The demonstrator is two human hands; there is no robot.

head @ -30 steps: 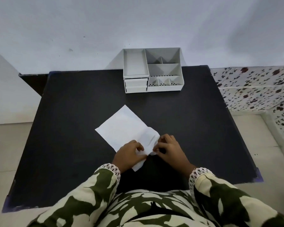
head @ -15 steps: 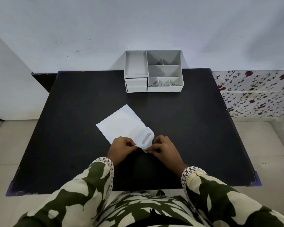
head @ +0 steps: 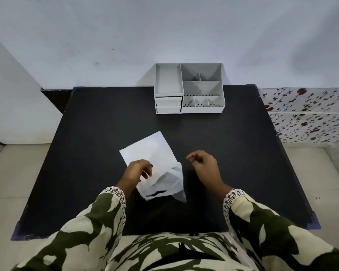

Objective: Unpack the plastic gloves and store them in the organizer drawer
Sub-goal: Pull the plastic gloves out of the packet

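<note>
We see the white glove packet [head: 153, 153] lying flat and askew on the black counter [head: 86, 153], its near end crumpled. The white organizer [head: 189, 89] stands at the far edge, both drawers [head: 168, 104] closed

Thin, creased plastic packet [head: 155, 153] (slightly glossy) on a matt black table [head: 98, 133]; smooth plastic organizer [head: 202, 109].

Black table [head: 98, 153], matte top, pushed against a pale wall, edges scuffed at the near corners. Two things sit on it: a white organizer [head: 189, 89] at the far edge, centre-right, two shut drawers on its left front and open compartments on top; and a white plastic packet [head: 153, 153] lying flat near the middle, skewed, its near end crumpled. Packet and organizer are well apart.
</note>
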